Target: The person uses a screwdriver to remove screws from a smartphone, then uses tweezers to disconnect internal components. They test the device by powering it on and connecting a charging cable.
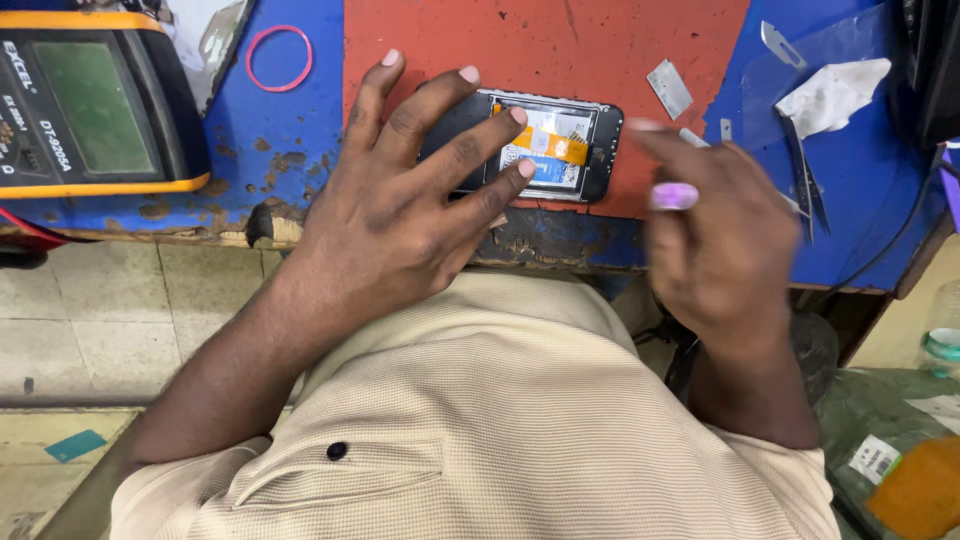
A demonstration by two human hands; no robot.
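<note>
Left hand (400, 215): spread wide and flat, palm down, fingers fanned over the left half of the opened black smartphone with its back cover off (575, 150); 2 fingertips (519, 117) pressing on the exposed inside, nothing gripped.
Right hand (715, 235): blurred, loosely curled just beside the phone's right end, pinching a small pale lilac tool tip or cap (673, 196) between thumb and fingers; exact kind of tool cannot be told.
Phone: lying flat, long side left to right, on the worn red mat (560, 45), near the front edge of the bench; inside showing a pale battery panel crossed by an orange flat ribbon cable (553, 147).
Bench: chipped blue-painted wooden worktop (290, 140) under and around the red mat.
Left of the hands: black digital multimeter with an orange rim and a grey screen (95, 105), well apart from the phone; pink rubber band ring (279, 58) lying between the meter and the mat.
Right of the hands: small grey metal blade piece (669, 88) on the mat's edge; dark metal tweezers (805, 175) on the blue surface; crumpled white tissue scrap (833, 95) on a clear plastic sheet (800, 60).
Below: beige ribbed shirt with 1 dark button (337, 451), filling the lower frame.
</note>
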